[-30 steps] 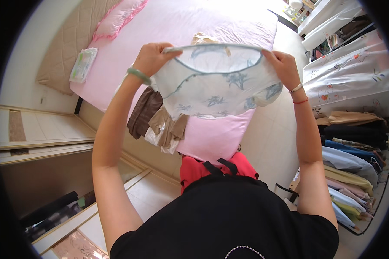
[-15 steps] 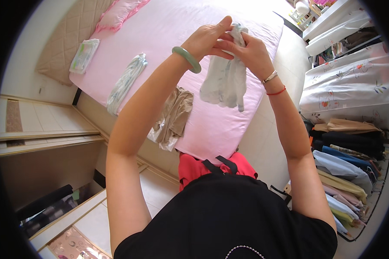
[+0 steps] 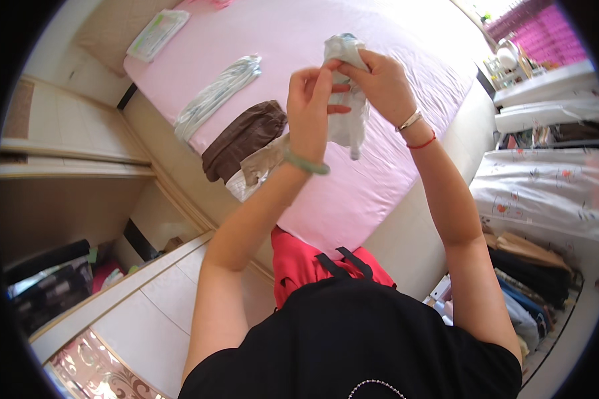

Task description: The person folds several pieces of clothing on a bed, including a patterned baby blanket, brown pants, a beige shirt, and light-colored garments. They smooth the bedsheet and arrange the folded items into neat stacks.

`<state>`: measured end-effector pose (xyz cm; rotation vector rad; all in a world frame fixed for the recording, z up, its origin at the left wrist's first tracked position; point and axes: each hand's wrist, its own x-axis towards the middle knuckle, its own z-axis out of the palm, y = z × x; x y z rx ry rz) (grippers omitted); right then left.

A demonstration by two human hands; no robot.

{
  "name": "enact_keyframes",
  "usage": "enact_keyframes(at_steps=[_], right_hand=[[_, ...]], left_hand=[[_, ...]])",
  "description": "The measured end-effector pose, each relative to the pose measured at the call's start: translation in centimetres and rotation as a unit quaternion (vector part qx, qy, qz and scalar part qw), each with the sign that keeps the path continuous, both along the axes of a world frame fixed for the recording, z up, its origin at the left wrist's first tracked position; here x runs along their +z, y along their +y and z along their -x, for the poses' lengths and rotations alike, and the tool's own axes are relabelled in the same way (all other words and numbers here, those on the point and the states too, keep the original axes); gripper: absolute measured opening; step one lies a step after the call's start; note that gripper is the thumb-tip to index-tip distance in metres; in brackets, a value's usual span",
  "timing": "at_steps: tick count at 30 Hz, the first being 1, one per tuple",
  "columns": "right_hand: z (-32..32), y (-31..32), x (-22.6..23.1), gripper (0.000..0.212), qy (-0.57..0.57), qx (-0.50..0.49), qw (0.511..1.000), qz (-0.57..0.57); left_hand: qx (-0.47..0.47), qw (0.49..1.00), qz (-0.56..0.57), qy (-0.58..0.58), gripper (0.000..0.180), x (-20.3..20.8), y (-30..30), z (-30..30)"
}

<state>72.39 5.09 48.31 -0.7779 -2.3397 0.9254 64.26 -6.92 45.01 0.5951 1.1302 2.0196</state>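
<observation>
A person standing at the foot of a bed (image 3: 379, 199) with a pink sheet holds a small pale, light-blue patterned garment (image 3: 347, 100) up in the air above the mattress. The right hand (image 3: 379, 83) has its grip clamped on the garment's bunched top, and the left hand (image 3: 311, 100) pinches the same cloth from the other side, fingers closed on it; the rest of the garment hangs down between the two wrists. A green bangle (image 3: 304, 163) circles the left wrist, and a red cord (image 3: 422, 141) with a metal bracelet the right. On the bed's left edge lie a folded brown garment (image 3: 243, 138), a beige one (image 3: 259, 169) just beside it, and a pale striped folded piece (image 3: 216, 96) farther up. A rack of stacked clothes (image 3: 526, 279) stands at right.
</observation>
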Motion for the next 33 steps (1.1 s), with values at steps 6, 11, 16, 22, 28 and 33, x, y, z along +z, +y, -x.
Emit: enact_keyframes(at_steps=[6,11,16,22,28,33], right_hand=[[9.0,-4.0,-0.8,0.021,0.167,0.026,0.972,0.165],[13.0,-8.0,0.5,0.024,0.239,0.052,0.921,0.303],[13.3,-6.2,-2.5,0.027,0.295,0.041,0.849,0.436],[16.2,0.4,-9.6,0.028,0.205,-0.011,0.873,0.443],[24.9,3.1,-20.6,0.028,0.060,-0.033,0.866,0.496],[35.7,5.0,-29.0,0.026,0.130,0.002,0.803,0.582]], left_hand=[[-0.062,0.916,0.029,-0.394,0.071,-7.0,-7.5,2.8],[-0.085,0.850,-0.202,-0.479,0.102,-9.5,-7.8,8.8],[0.032,0.776,-0.406,-0.483,0.080,-18.8,-8.3,22.2],[0.260,0.858,-0.209,-0.391,0.056,-26.1,-12.3,31.7],[0.355,0.843,-0.098,-0.392,0.046,-30.6,-17.2,36.3],[0.368,0.837,-0.089,-0.396,0.045,-34.9,-20.1,41.8]])
